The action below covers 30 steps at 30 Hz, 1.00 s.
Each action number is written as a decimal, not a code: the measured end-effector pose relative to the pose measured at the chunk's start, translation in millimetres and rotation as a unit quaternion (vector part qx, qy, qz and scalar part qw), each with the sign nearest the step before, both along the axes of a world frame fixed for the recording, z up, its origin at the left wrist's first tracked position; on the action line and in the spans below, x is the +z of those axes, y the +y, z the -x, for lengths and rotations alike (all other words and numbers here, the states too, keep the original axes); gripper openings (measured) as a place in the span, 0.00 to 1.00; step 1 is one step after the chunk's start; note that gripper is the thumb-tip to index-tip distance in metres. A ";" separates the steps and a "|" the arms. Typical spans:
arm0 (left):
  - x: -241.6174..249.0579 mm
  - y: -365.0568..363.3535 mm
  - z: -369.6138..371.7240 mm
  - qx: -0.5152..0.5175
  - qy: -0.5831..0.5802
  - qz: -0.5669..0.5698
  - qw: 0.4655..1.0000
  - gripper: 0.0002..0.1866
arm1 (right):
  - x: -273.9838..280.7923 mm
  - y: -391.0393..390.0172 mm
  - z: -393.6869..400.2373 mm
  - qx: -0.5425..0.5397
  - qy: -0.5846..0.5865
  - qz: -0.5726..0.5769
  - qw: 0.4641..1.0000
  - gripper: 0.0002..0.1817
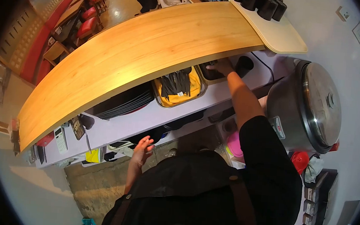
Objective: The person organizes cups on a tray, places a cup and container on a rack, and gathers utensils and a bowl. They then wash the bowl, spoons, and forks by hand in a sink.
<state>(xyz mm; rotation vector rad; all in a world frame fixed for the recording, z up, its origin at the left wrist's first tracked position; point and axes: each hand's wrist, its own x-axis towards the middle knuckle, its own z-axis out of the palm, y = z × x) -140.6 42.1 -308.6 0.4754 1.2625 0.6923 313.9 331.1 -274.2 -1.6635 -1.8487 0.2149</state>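
Dark container (209,73) first, going by the head view. It sits on the pale lilac bench (113,128), tucked under the edge of the curved wooden top (152,38), just beside the metal-rimmed tray (173,106). The right hand (223,67) is at it, fingers partly bent and reaching inside; can't tell if they've got hold of anything, or what the contents are. The left hand (143,150) hangs in the air, loosely open with fingers a bit curled, nothing visible in it.

Handling-wise, I'd guess the container is stiff and fairly light, with straight walls and smooth sides that might slip a little. Best grip is probably opposite rims, though the wooden top looks like it'd crowd your knuckles.

Textures: the tray has soft, rumpled yellow cloth (195,85) under long, thin black items (176,83). On the other side is a smooth, round black cup (244,64), easiest around the body imo. Farther right, that big cooker (284,106) looks properly heavy, with a shiny domed lid (322,106).
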 end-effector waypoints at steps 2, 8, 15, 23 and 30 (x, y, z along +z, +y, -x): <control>-0.9 -4.8 -20.4 -0.032 -0.020 0.023 0.999 0.22 | 11.9 -3.3 -0.4 -0.002 -0.072 0.070 0.995 0.49; -14.1 -18.5 -48.7 -0.027 -0.073 0.029 0.997 0.23 | 39.2 -7.6 -7.9 -0.019 -0.285 0.165 0.944 0.41; -86.0 -58.3 -23.6 0.034 0.030 0.100 0.994 0.23 | 41.5 -19.3 -15.1 -0.072 -0.214 0.053 0.973 0.21; -128.8 -65.1 68.8 -0.035 0.075 0.189 0.979 0.21 | -8.3 -256.7 44.9 -0.160 0.206 0.110 0.959 0.12; -124.6 60.0 51.7 -0.356 0.134 0.157 0.911 0.19 | -239.5 -675.5 206.3 -0.536 0.140 0.575 0.602 0.25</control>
